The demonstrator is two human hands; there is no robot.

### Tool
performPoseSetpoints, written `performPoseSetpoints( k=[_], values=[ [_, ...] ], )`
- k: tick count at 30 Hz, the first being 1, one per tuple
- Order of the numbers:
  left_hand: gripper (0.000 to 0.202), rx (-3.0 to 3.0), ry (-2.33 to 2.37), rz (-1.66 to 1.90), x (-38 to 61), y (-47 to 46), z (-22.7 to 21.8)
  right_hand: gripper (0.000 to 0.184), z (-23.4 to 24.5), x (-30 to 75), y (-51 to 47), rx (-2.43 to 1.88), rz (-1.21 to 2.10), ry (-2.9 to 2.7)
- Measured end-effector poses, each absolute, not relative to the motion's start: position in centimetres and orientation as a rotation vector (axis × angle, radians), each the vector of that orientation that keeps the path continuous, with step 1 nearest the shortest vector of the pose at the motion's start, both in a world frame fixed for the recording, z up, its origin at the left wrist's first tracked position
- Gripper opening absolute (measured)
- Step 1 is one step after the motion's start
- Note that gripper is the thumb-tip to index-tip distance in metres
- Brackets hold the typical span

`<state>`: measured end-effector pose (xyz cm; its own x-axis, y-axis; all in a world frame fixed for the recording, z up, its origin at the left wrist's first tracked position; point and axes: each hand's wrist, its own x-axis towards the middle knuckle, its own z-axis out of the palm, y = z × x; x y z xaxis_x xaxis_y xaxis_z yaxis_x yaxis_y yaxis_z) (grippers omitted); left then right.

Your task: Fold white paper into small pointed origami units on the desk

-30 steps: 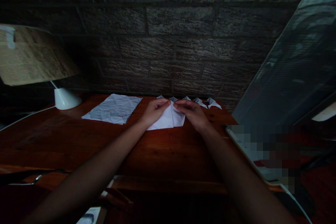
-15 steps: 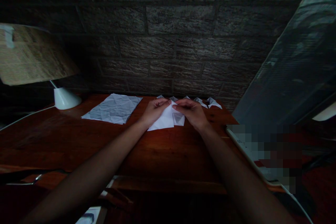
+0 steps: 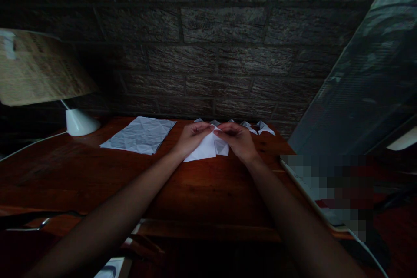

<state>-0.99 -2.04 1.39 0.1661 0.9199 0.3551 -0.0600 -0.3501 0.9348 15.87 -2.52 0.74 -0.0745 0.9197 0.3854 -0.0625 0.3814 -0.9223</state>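
Note:
A partly folded sheet of white paper [image 3: 202, 149] is held just above the wooden table, its point up between my hands. My left hand [image 3: 193, 136] pinches its upper edge from the left. On the other side my right hand [image 3: 239, 138] pinches the top corner and a shaded, folded flap [image 3: 222, 146] hangs below its fingers. The thumbs nearly meet at the peak. Behind my hands stand several small folded paper pieces [image 3: 265, 128] in a row along the wall, some partly hidden by my fingers.
Creased white sheets [image 3: 140, 134] lie stacked to the left on the wooden table [image 3: 130, 182]. A lamp with a white base [image 3: 81, 122] and a papery shade [image 3: 42, 67] stands at far left. The brick wall [image 3: 215, 61] rises behind. A blurred-out flat object [image 3: 312, 191] is at the right edge.

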Motion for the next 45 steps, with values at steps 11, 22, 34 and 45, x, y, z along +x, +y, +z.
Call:
performPoseSetpoints(
  k=[11, 22, 34, 45],
  values=[
    [0.028, 1.574, 0.861, 1.391, -0.96, -1.97, 1.22, 0.022, 0.77, 15.79, -2.55, -0.815, 0.928, -1.453],
    [0.025, 1.599, 0.817, 1.463, -0.93, -2.14, 1.30, 0.027, 1.30, 15.77, -3.00, -0.829, 0.917, -1.440],
    [0.028, 1.595, 0.808, 1.483, -0.97, -1.88, 1.11, 0.023, 1.45, 15.56, -3.17, -0.804, 0.970, -1.436],
    [0.025, 1.545, 0.848, 1.435, -1.04, -1.96, 1.17, 0.025, 1.34, 15.54, -3.17, -0.829, 0.979, -1.450]
  ],
)
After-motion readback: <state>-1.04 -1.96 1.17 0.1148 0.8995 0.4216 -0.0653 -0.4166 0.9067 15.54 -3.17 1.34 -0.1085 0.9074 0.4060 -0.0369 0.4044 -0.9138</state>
